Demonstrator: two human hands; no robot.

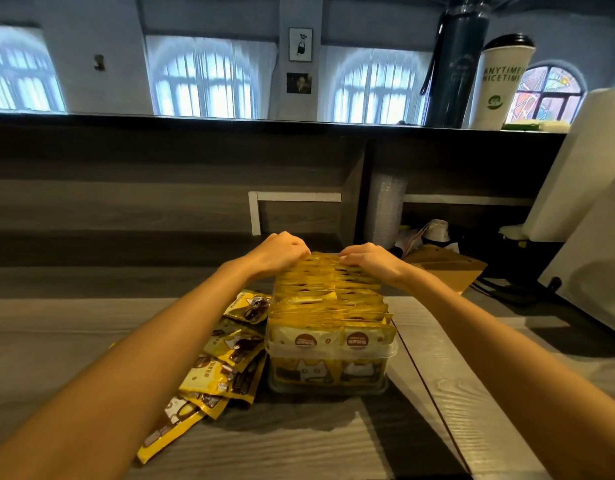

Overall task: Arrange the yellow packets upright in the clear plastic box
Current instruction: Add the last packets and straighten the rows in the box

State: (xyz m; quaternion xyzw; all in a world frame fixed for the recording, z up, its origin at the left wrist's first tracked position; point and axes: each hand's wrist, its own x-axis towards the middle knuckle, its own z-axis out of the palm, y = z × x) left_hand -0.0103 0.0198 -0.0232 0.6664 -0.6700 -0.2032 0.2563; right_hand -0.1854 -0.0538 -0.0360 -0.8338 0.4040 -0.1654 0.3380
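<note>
A clear plastic box [330, 384] stands on the wooden counter in front of me. It is packed with several yellow packets [330, 306] standing upright in rows, cat pictures showing through its near wall. My left hand [281, 251] and my right hand [368, 259] both reach to the far end of the box, fingers curled down onto the tops of the rearmost packets. Whether the fingers pinch a packet is hidden. Several loose yellow packets [229, 358] lie flat in a pile left of the box, partly under my left forearm.
A raised dark ledge at the back carries a dark bottle [455, 64] and a white cup with a black lid [500, 81]. Brown cardboard pieces [448, 268] lie right of the box. A large white appliance [590, 202] fills the right side. A stack of clear cups [389, 209] stands behind.
</note>
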